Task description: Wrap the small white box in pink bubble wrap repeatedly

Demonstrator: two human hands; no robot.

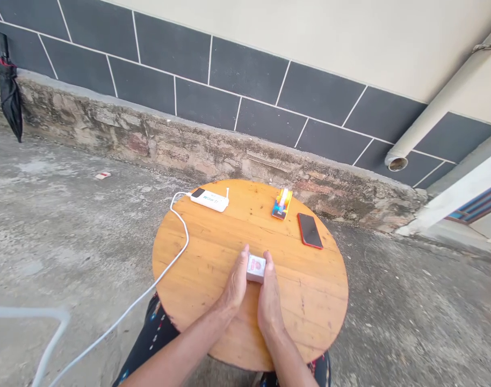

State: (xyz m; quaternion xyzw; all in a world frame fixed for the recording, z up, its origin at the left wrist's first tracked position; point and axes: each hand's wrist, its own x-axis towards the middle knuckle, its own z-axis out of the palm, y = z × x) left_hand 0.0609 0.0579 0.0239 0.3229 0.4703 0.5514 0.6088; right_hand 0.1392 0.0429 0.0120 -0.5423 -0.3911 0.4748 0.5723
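Near the middle of the round wooden table (205,247), what looks like a deck of playing cards (256,265) stands as a neat white stack with a reddish print on top. My left hand (236,279) presses against its left side, palm inward. From the opposite side my right hand (269,293) closes on it, so the deck sits squeezed between both hands. The fingers beneath and behind are partly hidden, and I cannot tell whether the deck touches the tabletop.
A white power strip (209,200) lies at the table's back left, its white cord (181,250) running off the left edge. Toward the back right are a yellow-and-blue tape dispenser (282,204) and a red-edged phone (310,231). A black umbrella (10,94) leans on the wall.
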